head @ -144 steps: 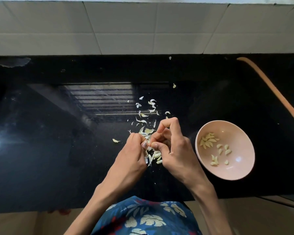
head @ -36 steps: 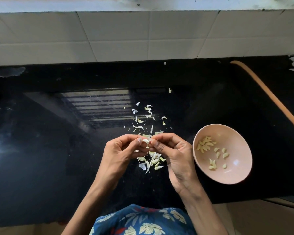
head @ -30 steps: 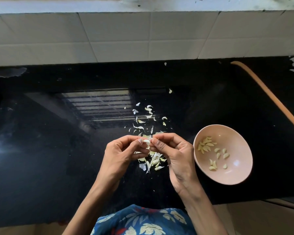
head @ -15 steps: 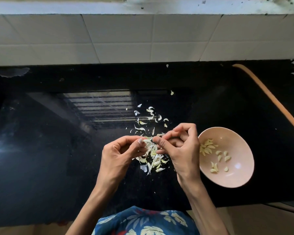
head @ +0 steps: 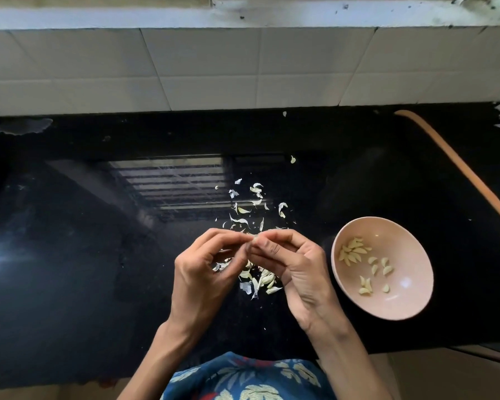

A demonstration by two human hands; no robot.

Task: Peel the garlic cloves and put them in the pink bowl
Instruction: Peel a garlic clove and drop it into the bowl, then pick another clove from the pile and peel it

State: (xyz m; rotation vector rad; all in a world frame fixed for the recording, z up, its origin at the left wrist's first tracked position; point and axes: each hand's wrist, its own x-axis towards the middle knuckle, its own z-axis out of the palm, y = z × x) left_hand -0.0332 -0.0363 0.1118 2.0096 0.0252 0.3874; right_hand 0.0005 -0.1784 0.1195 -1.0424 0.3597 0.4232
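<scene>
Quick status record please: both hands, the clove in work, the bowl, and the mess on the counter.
left hand: pinches garlic clove at fingertips
right hand: pinches the same clove, opposite side
garlic clove: mostly hidden; peeled or not, cannot tell
pink bowl: right of hands, on black counter
peeled cloves: in bowl, one cluster plus scattered ones
skins: scattered beyond and beneath hands

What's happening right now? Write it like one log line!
step: peeling | left hand: pinches garlic clove | right hand: pinches it too | pink bowl: peeled cloves inside | skins: scattered on black counter
</scene>
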